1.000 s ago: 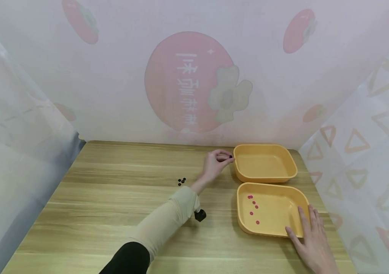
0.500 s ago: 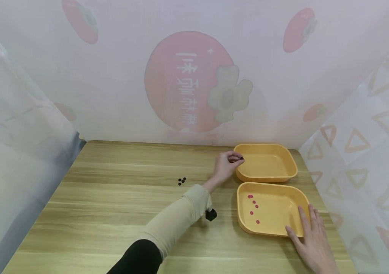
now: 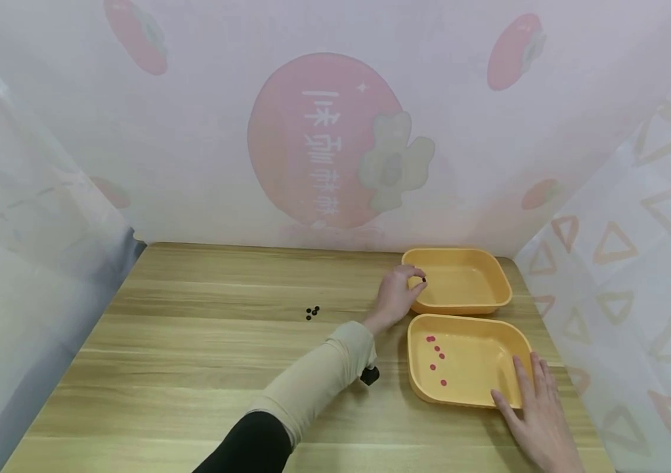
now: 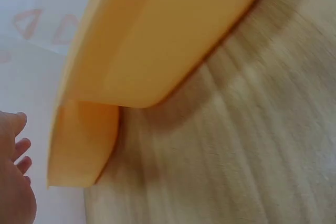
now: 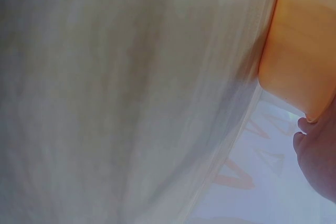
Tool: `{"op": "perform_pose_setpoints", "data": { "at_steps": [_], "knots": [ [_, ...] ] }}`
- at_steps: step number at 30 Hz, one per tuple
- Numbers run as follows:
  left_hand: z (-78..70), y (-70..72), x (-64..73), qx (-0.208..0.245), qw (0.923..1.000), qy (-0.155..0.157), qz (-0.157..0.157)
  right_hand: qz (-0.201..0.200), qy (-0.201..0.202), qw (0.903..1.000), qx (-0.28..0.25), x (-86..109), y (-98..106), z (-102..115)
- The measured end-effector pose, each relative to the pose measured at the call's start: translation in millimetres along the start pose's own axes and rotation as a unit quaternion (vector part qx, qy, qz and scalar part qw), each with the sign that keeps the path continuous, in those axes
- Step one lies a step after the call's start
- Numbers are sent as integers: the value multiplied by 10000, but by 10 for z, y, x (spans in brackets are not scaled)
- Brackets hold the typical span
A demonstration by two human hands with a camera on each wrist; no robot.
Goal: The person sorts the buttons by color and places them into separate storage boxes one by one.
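Note:
My left hand [image 3: 396, 293] reaches over the left rim of the far yellow tray [image 3: 492, 305], pinching a small black disc [image 3: 423, 280] between thumb and fingertip. In the left wrist view only part of that hand [image 4: 14, 169] appears, beside the tray wall [image 4: 152, 40], and the disc is hidden. Several pink discs [image 3: 437, 349] lie in the left part of the near yellow tray [image 3: 459, 398]. On this tray's front right corner rests my right hand [image 3: 539, 417], fingers spread and fairly straight over the rim. The right wrist view catches it at the right edge.
Several more black discs [image 3: 314, 313] sit in a small cluster on the wooden table [image 3: 194, 368], left of the trays. The two trays stand one behind the other at the table's right side. Printed cloth [image 3: 205, 164] hangs behind the table and along both sides.
My left hand has moved right, from just outside the far tray to above its inner left side, with the black disc in its pinch. My right hand stays on the near tray.

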State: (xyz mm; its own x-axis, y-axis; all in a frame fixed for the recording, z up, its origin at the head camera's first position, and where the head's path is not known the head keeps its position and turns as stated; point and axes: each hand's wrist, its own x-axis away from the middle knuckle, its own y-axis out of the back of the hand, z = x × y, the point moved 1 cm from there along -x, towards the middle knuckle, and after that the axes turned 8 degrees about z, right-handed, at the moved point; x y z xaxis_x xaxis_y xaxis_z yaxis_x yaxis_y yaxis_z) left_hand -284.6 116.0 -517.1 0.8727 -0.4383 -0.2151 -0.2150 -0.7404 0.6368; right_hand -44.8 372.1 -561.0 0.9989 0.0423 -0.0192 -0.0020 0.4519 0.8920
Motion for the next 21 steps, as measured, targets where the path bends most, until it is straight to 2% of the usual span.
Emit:
{"op": "perform_pose_setpoints", "data": {
  "at_steps": [3, 8, 14, 18, 21],
  "knots": [
    [27, -37, 16, -750, 9966, -322, 91, 22, 2, 10000, -8, 4, -4, 16],
    [72, -65, 49, -1734, 9812, -809, 237, 37, 42, 10000, -22, 9, -6, 29],
    [95, -19, 98, -2294, 9644, -1238, 451, 10, 95, 10000, -14, 11, 0, 16],
    [125, 26, 136, -2614, 9540, -1304, 681, -17, 123, 9999, 2, 6, 3, 11],
    [156, 66, 169, -2708, 9510, -1220, 863, -36, 131, 9999, 13, 0, 3, 10]
  ]
}}
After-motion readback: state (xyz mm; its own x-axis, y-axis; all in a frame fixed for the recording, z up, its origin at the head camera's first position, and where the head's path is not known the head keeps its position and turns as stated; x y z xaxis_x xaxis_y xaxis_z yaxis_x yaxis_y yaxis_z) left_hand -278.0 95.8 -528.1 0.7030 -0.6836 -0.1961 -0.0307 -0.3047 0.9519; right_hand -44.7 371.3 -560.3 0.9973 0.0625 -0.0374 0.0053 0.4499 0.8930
